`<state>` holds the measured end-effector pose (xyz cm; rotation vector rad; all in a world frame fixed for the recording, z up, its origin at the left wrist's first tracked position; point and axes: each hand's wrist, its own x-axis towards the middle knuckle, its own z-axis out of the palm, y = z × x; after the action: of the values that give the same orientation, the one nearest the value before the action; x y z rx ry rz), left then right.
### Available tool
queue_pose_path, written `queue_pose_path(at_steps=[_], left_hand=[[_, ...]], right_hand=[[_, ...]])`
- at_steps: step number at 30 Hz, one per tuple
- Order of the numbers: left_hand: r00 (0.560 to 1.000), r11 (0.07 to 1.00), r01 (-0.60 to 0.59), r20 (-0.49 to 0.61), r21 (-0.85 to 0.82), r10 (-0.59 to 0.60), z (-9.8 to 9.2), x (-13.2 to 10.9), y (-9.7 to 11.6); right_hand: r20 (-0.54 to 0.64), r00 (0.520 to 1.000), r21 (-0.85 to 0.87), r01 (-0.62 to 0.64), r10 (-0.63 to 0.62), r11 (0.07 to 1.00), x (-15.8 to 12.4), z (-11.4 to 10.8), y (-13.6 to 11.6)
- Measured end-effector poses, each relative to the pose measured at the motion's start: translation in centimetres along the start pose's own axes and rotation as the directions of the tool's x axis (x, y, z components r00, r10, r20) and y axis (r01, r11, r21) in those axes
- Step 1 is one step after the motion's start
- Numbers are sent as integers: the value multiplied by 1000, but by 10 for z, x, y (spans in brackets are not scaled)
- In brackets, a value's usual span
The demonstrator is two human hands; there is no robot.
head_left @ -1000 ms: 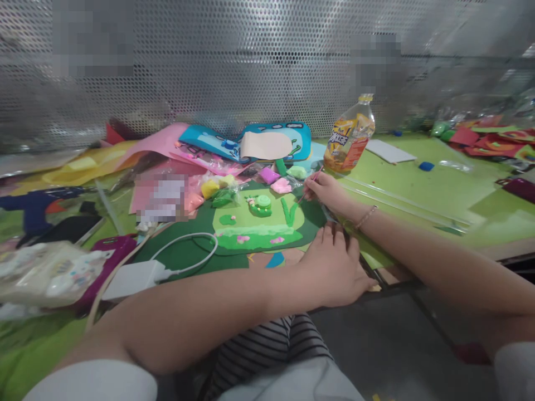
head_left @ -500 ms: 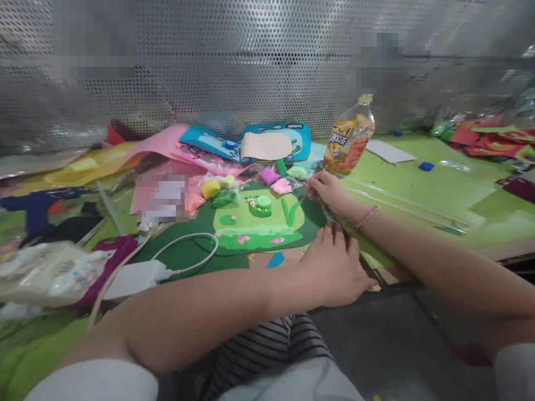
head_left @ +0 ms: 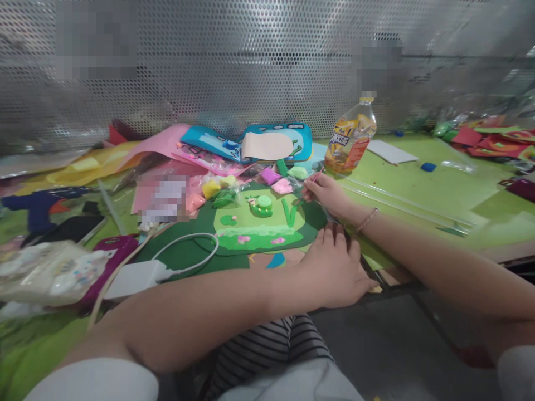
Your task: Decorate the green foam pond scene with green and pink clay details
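In the head view a dark green sheet with a light green panel (head_left: 234,207) lies in front of me. On it sit a green clay snail (head_left: 262,205), a V-shaped pair of green clay blades (head_left: 289,214) and a green clay strip (head_left: 251,239) with pink bits. My right hand (head_left: 324,194) pinches a thin pink stick (head_left: 316,176), its lower tip close to the right-hand blade; I cannot tell whether it touches. My left hand (head_left: 334,264) lies flat with fingers spread over the sheet's lower right corner, near the table edge.
Behind the sheet are purple clay (head_left: 270,176), pink clay (head_left: 282,186) and a blue cutout (head_left: 307,139). A plastic bottle (head_left: 349,139) stands back right, beside clear rods (head_left: 401,200). A white charger (head_left: 134,277) with cable and a blue glue gun (head_left: 35,209) lie left.
My right hand has shifted slightly left and down, bringing the stick's tip closer to the right-hand clay blade. My left hand stays in place.
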<state>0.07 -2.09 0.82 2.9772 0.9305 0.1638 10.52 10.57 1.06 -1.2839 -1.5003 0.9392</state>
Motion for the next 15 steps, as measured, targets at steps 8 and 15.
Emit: queue_pose_path(at_steps=[8,15], left_hand=[[1000,1000,-1,6,12,1,-3,0,0],[1000,1000,1,-25,7,0,1,0,-1]], right_hand=[[-2,1000,12,-16,16,1000,3,0,3],[-126,960,243,273,-249,931,0,-7,-4]])
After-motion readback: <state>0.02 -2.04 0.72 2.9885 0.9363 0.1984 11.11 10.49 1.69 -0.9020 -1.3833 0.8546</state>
